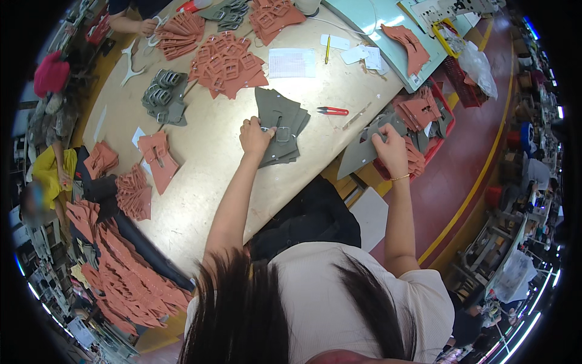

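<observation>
A fanned stack of grey-green cut pieces lies on the table in front of me, with a pale metal buckle on top. My left hand is closed at the stack's left edge, its thumb against the buckle. Off the table's right edge, my right hand pinches a flat grey-green piece beside a red crate. Coral pieces and more grey-green ones fill that crate. Red-handled thread snips rest to the right of the stack.
Coral pieces with buckles and grey-green buckled ones lie farther left on the table. A printed sheet and a yellow pen sit beyond the stack. Another person's hand is at the far left.
</observation>
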The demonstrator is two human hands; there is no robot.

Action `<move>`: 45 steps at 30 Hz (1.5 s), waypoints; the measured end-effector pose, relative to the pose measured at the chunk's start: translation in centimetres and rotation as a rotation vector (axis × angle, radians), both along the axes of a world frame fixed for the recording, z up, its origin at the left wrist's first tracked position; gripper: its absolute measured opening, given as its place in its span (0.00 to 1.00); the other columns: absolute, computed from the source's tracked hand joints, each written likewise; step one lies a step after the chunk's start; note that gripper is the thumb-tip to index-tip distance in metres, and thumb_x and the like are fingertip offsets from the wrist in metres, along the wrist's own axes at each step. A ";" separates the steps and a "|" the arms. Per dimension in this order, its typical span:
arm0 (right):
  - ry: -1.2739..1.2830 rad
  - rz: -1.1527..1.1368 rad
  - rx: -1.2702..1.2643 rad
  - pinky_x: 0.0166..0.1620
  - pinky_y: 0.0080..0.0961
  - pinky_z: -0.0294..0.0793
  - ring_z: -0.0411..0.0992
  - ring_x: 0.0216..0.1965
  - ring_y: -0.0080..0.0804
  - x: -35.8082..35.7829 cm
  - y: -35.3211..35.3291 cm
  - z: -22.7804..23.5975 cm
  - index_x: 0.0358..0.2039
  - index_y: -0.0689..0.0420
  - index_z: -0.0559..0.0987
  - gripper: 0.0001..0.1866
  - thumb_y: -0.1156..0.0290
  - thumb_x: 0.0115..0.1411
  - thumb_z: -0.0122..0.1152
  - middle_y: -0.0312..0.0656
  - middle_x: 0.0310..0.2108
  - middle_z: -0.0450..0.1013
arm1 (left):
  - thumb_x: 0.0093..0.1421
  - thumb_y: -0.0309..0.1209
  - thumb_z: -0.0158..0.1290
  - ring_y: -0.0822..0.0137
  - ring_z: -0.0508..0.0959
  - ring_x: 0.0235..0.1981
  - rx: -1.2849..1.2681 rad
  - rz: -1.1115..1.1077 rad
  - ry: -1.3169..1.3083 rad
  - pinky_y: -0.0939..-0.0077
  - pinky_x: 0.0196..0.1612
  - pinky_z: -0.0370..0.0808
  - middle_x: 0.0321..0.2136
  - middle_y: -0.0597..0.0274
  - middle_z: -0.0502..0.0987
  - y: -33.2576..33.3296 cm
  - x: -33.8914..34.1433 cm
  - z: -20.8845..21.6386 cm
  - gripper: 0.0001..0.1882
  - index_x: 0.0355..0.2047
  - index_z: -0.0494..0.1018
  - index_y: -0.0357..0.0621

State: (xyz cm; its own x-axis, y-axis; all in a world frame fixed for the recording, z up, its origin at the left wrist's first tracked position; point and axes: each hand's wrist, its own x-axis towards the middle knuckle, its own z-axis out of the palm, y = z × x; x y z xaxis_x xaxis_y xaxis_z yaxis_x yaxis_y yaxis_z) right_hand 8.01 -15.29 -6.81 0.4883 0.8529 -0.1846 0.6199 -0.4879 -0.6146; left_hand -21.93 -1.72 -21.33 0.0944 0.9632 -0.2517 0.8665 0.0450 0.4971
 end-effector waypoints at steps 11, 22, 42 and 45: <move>0.158 0.061 -0.027 0.29 0.32 0.69 0.70 0.20 0.40 -1.5 -0.1 0.3 0.34 0.64 0.76 0.16 0.63 0.51 0.58 0.51 0.19 0.71 | 0.43 0.32 0.59 0.54 0.79 0.32 -0.081 0.041 -0.280 0.65 0.38 0.75 0.32 0.46 0.77 3.6 -1.4 4.1 0.25 0.41 0.67 0.33; 0.155 0.047 0.057 0.27 0.32 0.67 0.68 0.18 0.37 -1.4 -0.3 0.8 0.35 0.63 0.76 0.16 0.64 0.52 0.58 0.50 0.18 0.69 | 0.50 0.27 0.57 0.66 0.76 0.37 -0.400 -0.038 -0.651 0.75 0.41 0.72 0.37 0.53 0.76 1.9 -1.2 3.7 0.24 0.48 0.65 0.37; 0.317 0.150 0.266 0.34 0.27 0.72 0.73 0.27 0.31 -4.3 1.5 0.0 0.37 0.61 0.74 0.13 0.65 0.57 0.59 0.48 0.37 0.77 | 0.58 0.36 0.52 0.47 0.75 0.45 -0.253 0.010 -0.171 0.61 0.49 0.72 0.44 0.41 0.74 1.0 -0.3 -1.3 0.19 0.43 0.70 0.33; 0.466 0.187 0.350 0.43 0.25 0.73 0.74 0.41 0.28 -6.7 3.0 -0.7 0.38 0.61 0.72 0.11 0.69 0.60 0.59 0.47 0.51 0.74 | 0.64 0.38 0.48 0.60 0.78 0.40 -0.308 0.074 -0.300 0.68 0.45 0.73 0.38 0.50 0.78 1.4 -1.0 -2.0 0.19 0.42 0.71 0.31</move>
State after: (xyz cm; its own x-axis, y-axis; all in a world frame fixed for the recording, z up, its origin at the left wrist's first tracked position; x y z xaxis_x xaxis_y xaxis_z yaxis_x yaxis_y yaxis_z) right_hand 1.33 -12.25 -7.50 0.2598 0.9650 -0.0363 0.3024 -0.1170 -0.9460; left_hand -22.93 -0.28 -23.36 0.1408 0.8546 -0.4999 0.6744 0.2868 0.6804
